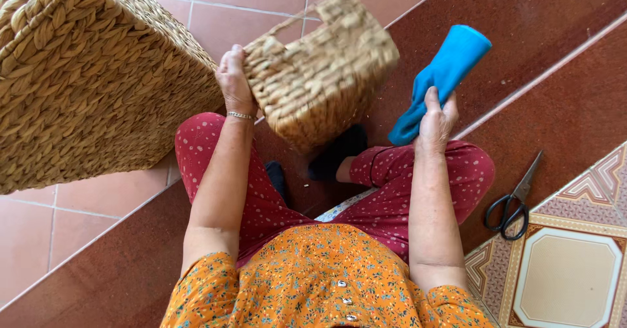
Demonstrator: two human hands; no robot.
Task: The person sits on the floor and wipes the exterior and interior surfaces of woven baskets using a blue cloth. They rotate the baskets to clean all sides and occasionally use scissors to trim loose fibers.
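Left hand (pixel 234 78) is gripping the small woven basket (pixel 320 67) by one edge only, fingers curled around the rim, holding it tilted up over the knees. Right hand (pixel 436 120) is clutching a blue cloth (pixel 444 80), fingers wrapped tight. With that one-sided grip the basket is looking likely to twist and drop onto the steps (pixel 555 99), or bump the big woven basket (pixel 85 73) just beside it. Scissors (pixel 514 201) are lying on the tiled step on the right, well apart.
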